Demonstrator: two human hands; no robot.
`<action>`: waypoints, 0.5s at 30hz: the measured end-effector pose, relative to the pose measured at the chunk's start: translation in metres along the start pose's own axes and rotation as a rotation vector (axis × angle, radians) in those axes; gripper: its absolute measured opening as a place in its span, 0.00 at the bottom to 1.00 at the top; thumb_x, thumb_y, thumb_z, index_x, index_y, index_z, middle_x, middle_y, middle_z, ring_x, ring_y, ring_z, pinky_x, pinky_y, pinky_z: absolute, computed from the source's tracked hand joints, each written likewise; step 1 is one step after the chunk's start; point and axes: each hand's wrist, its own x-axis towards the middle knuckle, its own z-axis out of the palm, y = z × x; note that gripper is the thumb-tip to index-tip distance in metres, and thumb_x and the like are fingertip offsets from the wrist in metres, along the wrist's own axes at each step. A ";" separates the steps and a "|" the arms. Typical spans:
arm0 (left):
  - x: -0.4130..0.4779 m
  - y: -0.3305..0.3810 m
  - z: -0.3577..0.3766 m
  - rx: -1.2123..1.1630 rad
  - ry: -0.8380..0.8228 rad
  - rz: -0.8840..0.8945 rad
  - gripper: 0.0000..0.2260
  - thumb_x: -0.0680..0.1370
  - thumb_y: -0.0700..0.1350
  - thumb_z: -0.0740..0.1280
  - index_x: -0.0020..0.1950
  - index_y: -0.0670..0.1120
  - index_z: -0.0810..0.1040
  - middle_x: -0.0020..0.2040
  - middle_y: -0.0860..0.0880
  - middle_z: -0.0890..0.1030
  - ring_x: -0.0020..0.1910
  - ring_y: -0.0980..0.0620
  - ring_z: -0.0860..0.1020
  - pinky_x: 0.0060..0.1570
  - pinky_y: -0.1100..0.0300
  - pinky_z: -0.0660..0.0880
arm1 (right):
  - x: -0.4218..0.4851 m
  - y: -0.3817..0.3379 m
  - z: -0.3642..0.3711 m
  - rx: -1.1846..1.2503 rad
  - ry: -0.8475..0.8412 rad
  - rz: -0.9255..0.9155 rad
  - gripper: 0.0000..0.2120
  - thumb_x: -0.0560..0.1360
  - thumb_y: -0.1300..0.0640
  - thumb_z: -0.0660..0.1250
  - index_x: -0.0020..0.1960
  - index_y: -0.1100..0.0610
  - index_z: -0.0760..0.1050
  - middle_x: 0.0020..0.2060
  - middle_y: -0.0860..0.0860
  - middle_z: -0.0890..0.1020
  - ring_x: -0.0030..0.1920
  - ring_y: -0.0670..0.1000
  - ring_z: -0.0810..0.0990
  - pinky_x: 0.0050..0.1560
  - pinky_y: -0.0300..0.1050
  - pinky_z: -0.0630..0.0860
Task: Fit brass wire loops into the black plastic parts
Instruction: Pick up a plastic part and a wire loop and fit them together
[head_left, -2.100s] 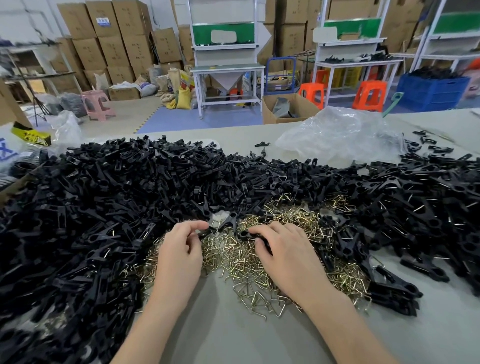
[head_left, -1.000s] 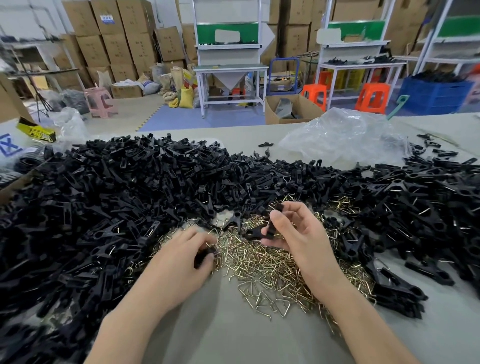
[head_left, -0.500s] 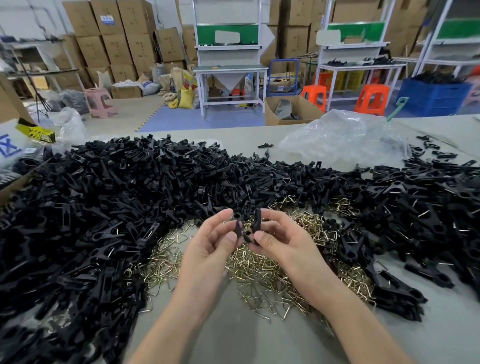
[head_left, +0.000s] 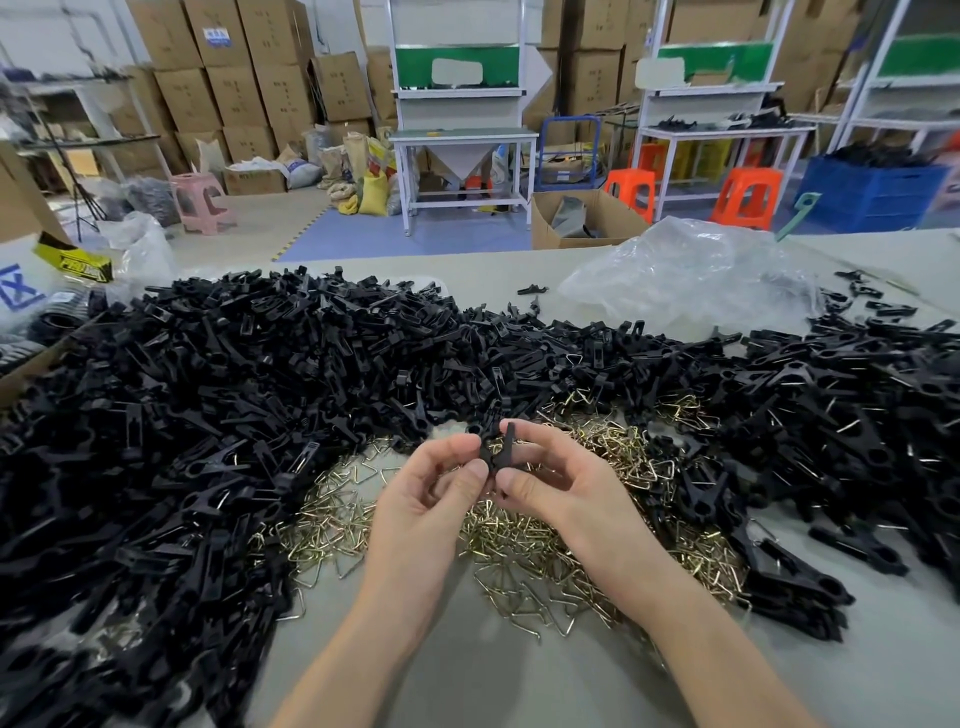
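Note:
Both hands are raised together over a heap of brass wire loops (head_left: 524, 540) in the middle of the table. My left hand (head_left: 431, 499) pinches one black plastic part (head_left: 487, 441) between thumb and fingertips. My right hand (head_left: 550, 483) pinches a second black plastic part (head_left: 508, 441) pressed against the first, the two standing upright side by side. Whether a wire loop is in either hand is hidden by the fingers. A large pile of black plastic parts (head_left: 234, 389) arcs round the brass heap on the left, back and right.
A crumpled clear plastic bag (head_left: 691, 275) lies at the back right of the grey table (head_left: 467, 675). A cardboard box (head_left: 21, 364) with packets sits at the far left edge. Behind the table are workbenches, orange stools and stacked cartons.
Both hands left the heap, each with a black part, rose and came together. In the last half second they stayed joined, pressing the two parts closer.

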 end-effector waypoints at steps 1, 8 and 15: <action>0.000 0.000 0.000 0.007 -0.002 0.000 0.09 0.72 0.43 0.72 0.50 0.53 0.85 0.46 0.51 0.85 0.48 0.53 0.81 0.52 0.61 0.78 | 0.000 0.000 0.000 -0.005 0.002 -0.002 0.20 0.77 0.66 0.72 0.63 0.48 0.79 0.52 0.49 0.86 0.54 0.51 0.86 0.53 0.45 0.83; -0.001 0.003 0.000 0.150 -0.033 0.060 0.10 0.78 0.36 0.69 0.51 0.52 0.83 0.47 0.49 0.85 0.46 0.54 0.82 0.48 0.65 0.78 | 0.000 0.001 -0.001 -0.008 0.002 -0.014 0.19 0.77 0.64 0.72 0.59 0.41 0.81 0.52 0.48 0.86 0.54 0.52 0.86 0.52 0.44 0.83; -0.007 0.009 -0.002 0.339 -0.096 0.107 0.19 0.81 0.37 0.61 0.55 0.60 0.82 0.53 0.56 0.85 0.50 0.57 0.82 0.50 0.67 0.76 | 0.000 0.000 -0.001 0.019 0.008 0.000 0.18 0.78 0.65 0.71 0.62 0.46 0.80 0.53 0.51 0.85 0.54 0.53 0.86 0.53 0.45 0.83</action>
